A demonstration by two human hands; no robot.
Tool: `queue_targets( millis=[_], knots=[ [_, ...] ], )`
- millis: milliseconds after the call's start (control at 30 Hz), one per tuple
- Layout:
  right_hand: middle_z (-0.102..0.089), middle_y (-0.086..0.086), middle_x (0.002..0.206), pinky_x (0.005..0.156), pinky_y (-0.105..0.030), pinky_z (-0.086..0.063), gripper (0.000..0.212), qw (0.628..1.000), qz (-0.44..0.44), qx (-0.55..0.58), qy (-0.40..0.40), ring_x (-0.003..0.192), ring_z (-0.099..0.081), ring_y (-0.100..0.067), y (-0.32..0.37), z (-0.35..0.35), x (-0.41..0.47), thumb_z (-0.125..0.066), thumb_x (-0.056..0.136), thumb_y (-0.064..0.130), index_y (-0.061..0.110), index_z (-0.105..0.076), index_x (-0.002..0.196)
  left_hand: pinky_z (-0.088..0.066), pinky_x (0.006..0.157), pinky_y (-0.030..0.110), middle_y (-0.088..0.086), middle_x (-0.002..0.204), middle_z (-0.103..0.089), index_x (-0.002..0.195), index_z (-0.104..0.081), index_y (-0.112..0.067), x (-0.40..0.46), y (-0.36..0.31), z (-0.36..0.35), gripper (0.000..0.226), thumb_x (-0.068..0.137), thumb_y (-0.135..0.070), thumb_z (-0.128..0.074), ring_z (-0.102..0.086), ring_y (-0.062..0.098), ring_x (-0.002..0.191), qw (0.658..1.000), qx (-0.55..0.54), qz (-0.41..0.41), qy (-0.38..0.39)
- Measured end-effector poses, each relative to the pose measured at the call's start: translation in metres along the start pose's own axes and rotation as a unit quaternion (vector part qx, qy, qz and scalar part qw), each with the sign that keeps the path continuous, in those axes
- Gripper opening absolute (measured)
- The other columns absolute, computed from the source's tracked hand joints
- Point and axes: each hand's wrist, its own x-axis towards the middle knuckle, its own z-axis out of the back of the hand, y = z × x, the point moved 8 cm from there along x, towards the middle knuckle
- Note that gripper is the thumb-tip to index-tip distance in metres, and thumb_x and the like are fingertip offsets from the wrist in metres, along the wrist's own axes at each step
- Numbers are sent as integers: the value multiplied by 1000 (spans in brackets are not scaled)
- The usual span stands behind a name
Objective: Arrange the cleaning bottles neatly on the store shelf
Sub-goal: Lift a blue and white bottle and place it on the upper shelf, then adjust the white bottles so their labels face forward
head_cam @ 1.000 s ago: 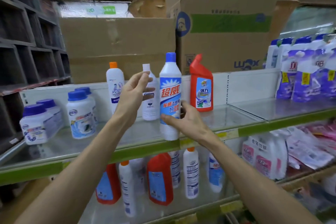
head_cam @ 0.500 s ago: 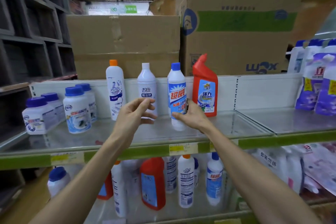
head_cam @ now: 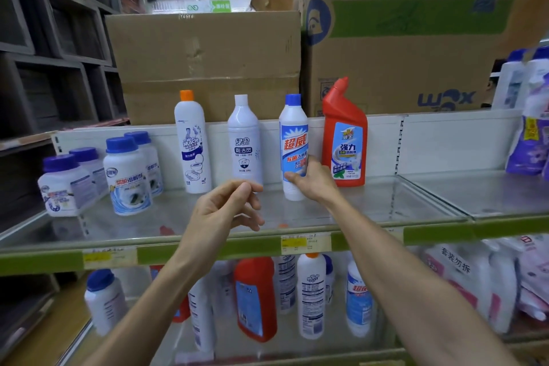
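Four bottles stand in a row at the back of the glass shelf [head_cam: 371, 205]. From left: an orange-capped white bottle [head_cam: 191, 142], a plain white-capped bottle [head_cam: 244, 142], a blue-capped bottle with a blue and red label [head_cam: 293, 140], and a red angled-neck bottle [head_cam: 344, 137]. My right hand [head_cam: 312, 181] grips the blue-capped bottle low on its body, and the bottle stands upright on the shelf. My left hand [head_cam: 228, 211] hovers in front of the white-capped bottle, fingers loosely curled, holding nothing and touching nothing.
Several blue-lidded white jars [head_cam: 127, 178] stand at the shelf's left. Purple refill pouches [head_cam: 528, 142] sit at the far right. Cardboard boxes [head_cam: 208, 62] rise behind the backboard. The lower shelf holds more bottles [head_cam: 310, 297]. Bare glass lies right of the red bottle.
My right hand carried the blue-capped bottle from the shelf's front edge back into the row between the white-capped and red bottles. My left hand drew back from the white-capped bottle.
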Motion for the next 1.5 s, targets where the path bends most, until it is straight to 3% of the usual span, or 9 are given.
queue_targets(
  millis=[267, 467, 800, 900, 967, 1100, 1233, 1333, 1500],
  knots=[
    [-66, -9, 126, 87, -40, -56, 54, 995, 13, -97, -17, 111, -65, -26, -2, 11, -10, -72, 89, 42, 9, -51, 127, -56, 69, 34, 8, 70, -64, 94, -70, -4, -29, 19, -25, 25, 95, -23, -52, -63, 26, 64, 996, 39, 7, 79],
    [-64, 1, 86, 67, -37, -55, 27, 928, 245, -198, -198, 79, -58, -16, 30, 48, -73, -62, 96, 41, 16, -56, 91, -57, 71, 34, 5, 77, -69, 97, -72, -10, -55, 77, -37, 20, 99, -20, -54, -67, 27, 71, 984, 72, 61, 149],
    [-56, 1, 60, 48, -36, -39, 40, 850, 377, -273, -246, 56, -48, -19, -18, 43, -185, -59, 101, 36, 16, -60, 66, -52, 59, 36, 4, 72, -67, 91, -73, -26, -79, 218, -49, 28, 101, -7, -54, -65, 22, 65, 979, 108, 155, 77],
    [-55, 2, 58, 45, -36, -41, 39, 867, 354, -282, -208, 53, -48, -16, -65, 27, -198, -59, 100, 33, 17, -58, 65, -54, 62, 27, 7, 81, -66, 101, -66, -25, -85, 258, -51, 21, 96, -5, -62, -65, 18, 73, 979, 136, 149, 34],
    [-62, 3, 65, 48, -35, -47, 32, 902, 291, -271, -168, 56, -54, -14, -97, 16, -197, -57, 99, 36, 18, -61, 72, -54, 68, 17, 0, 96, -65, 112, -58, -25, -87, 278, -54, 31, 92, -4, -67, -65, -2, 80, 977, 162, 134, 13],
    [-69, 1, 107, 78, -35, -55, 28, 973, 113, -188, -68, 95, -66, -20, -149, -14, -179, -52, 101, 41, 19, -62, 114, -55, 94, 30, -8, 125, -61, 133, -47, -21, -81, 319, -65, 59, 83, -10, -77, -60, -1, 112, 978, 161, 134, 12],
    [-51, -5, 149, 108, -40, -45, 67, 995, 16, -99, -13, 133, -51, -23, -171, -40, -155, -59, 95, 49, 15, -38, 150, -52, 87, 14, -9, 123, -65, 134, -51, -21, -76, 348, -72, 59, 84, -7, -77, -61, -2, 110, 978, 150, 146, 12],
    [-47, -5, 152, 110, -46, -44, 81, 1000, -10, -27, 13, 135, -50, -24, -172, -51, -145, -67, 89, 49, 21, -30, 155, -51, 86, 15, -4, 121, -68, 130, -53, -21, -73, 357, -67, 59, 80, -5, -80, -65, 10, 112, 977, 169, 132, -9],
    [-64, 2, 123, 94, -44, -57, 60, 999, 24, 34, 32, 108, -64, -18, -165, -63, -153, -79, 80, 43, 30, -50, 131, -53, 74, 11, -11, 112, -69, 127, -52, -23, -85, 349, -65, 57, 81, -2, -78, -67, -9, 93, 982, 151, 116, 8]
  ],
)
